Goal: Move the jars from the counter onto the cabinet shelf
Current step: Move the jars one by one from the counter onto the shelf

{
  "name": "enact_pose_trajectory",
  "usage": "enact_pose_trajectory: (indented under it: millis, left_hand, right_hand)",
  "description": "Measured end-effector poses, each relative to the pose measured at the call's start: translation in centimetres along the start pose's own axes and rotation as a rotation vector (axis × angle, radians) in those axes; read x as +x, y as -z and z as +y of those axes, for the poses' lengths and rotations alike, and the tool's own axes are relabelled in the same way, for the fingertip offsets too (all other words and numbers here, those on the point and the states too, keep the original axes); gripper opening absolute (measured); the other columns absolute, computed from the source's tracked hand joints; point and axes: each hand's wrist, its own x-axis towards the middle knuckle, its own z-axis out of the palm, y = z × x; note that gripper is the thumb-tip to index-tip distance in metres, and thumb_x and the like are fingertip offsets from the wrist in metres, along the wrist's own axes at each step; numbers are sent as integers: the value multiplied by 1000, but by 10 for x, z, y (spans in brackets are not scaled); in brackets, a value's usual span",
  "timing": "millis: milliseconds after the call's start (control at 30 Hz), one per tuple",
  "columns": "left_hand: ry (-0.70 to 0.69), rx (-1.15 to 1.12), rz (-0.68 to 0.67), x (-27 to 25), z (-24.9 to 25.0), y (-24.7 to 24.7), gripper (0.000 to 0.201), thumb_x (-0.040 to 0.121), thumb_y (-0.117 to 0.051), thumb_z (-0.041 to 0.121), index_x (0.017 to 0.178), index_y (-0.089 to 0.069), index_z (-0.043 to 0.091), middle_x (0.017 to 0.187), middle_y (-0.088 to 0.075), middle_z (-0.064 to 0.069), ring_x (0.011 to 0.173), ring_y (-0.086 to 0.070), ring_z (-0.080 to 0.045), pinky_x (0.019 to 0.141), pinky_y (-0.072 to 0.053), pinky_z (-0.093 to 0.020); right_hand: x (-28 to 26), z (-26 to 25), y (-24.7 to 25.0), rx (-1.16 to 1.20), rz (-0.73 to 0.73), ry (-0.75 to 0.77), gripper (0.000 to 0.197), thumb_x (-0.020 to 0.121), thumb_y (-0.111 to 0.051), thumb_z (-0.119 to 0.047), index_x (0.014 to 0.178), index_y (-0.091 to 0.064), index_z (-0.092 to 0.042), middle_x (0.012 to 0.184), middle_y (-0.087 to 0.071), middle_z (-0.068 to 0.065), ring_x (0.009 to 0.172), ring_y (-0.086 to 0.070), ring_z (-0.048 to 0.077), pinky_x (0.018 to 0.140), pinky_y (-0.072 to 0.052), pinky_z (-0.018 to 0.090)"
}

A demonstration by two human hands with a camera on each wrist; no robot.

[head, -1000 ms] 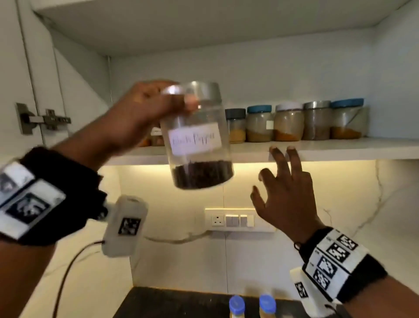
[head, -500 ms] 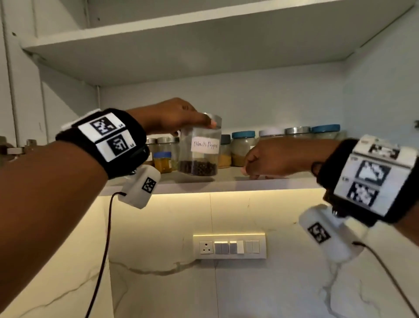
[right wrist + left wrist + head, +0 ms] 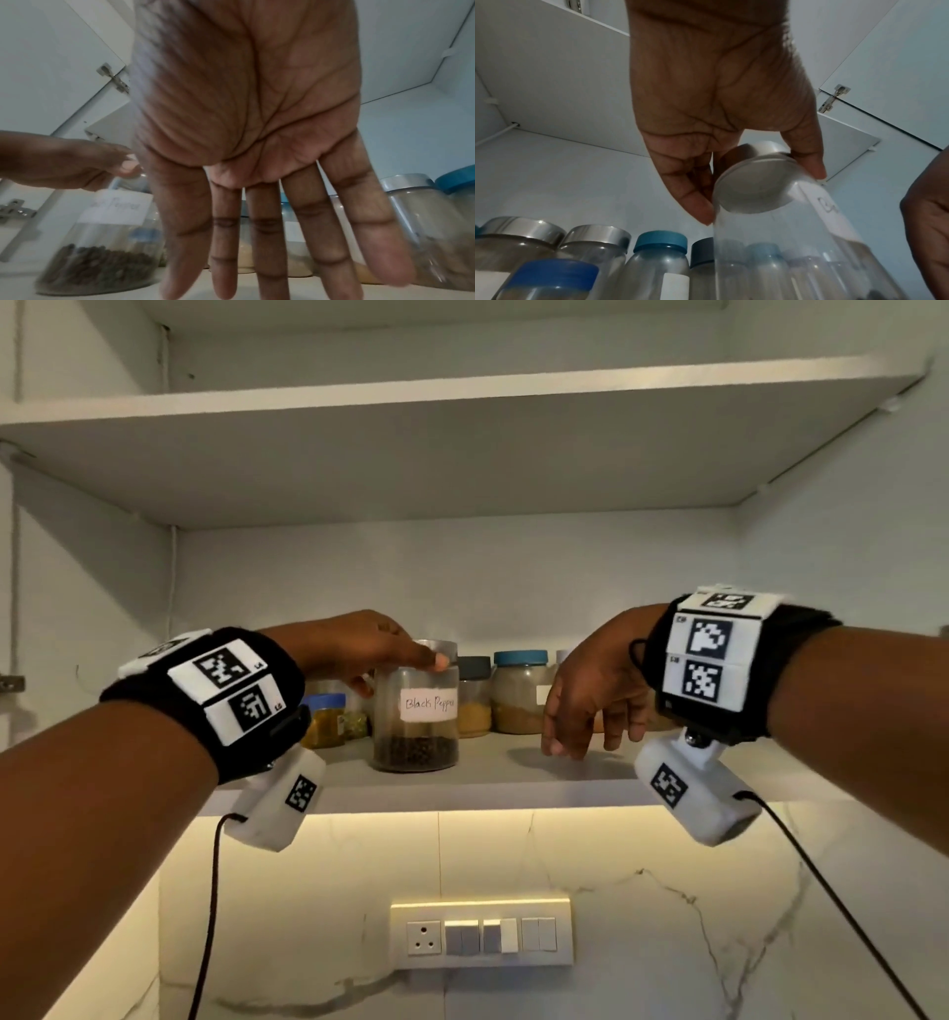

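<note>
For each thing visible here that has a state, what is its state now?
Black Pepper jar: upright on the shelf, lid on.
left hand: grips the jar's lid.
right hand: fingers straight, holding nothing.
cabinet shelf: holds a row of closed jars at the back.

- I count one clear round jar (image 3: 416, 706) with a steel lid and a handwritten "Black Pepper" label.
- Behind it, a row of smaller spice jars (image 3: 518, 693); the exact number I cannot tell.
- Two bare hands (image 3: 354, 644), each wrist wearing one marker band.
- One white switch panel (image 3: 481, 936).
</note>
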Motion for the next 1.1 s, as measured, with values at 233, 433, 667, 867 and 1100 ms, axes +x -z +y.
enact_pose_trajectory:
  millis: [233,433,667,867,1100]
  left_hand:
    - [63,-9,-102,11,-4,7,50,61,-68,52,99,-62,21,98,-67,-5,90,-65,-23,73,-55,-31]
    - [95,42,-144,9,-1,10,67,51,-66,58,108,-60,22,99,-66,-4,92,-65,-25,78,-56,-34]
    - [186,116,-148,-3,-23,15,137,41,-73,76,150,-5,29,141,-46,-7,112,-57,-29,84,-53,-39]
    - [451,342,-345,-35,-51,25,106,53,-83,53,143,-33,28,133,-52,-8,119,-52,-30,98,-47,-42]
    - [554,413,-418,-48,-51,35,61,73,-80,30,129,-56,28,126,-56,-4,117,-54,-30,100,-46,-44]
  right_hand:
    - [25,3,14,-175,-49,2,51,92,-62,-21,140,-48,-21,146,-45,7,48,-60,-4,55,-52,16]
    - [38,1,22,-215,-108,-24,50,91,-61,-14,140,-49,-20,140,-48,8,45,-62,-3,52,-53,15]
    - [36,-3,25,-185,-79,-2,43,82,-72,-30,124,-63,-26,120,-66,4,83,-66,20,80,-55,35]
    - [7,-24,39,-29,88,143,54,60,-78,-36,111,-68,-21,109,-70,6,87,-66,27,87,-52,42]
    - [-26,-66,62,-77,176,211,54,60,-73,-43,110,-67,-23,107,-71,7,95,-68,30,92,-52,46]
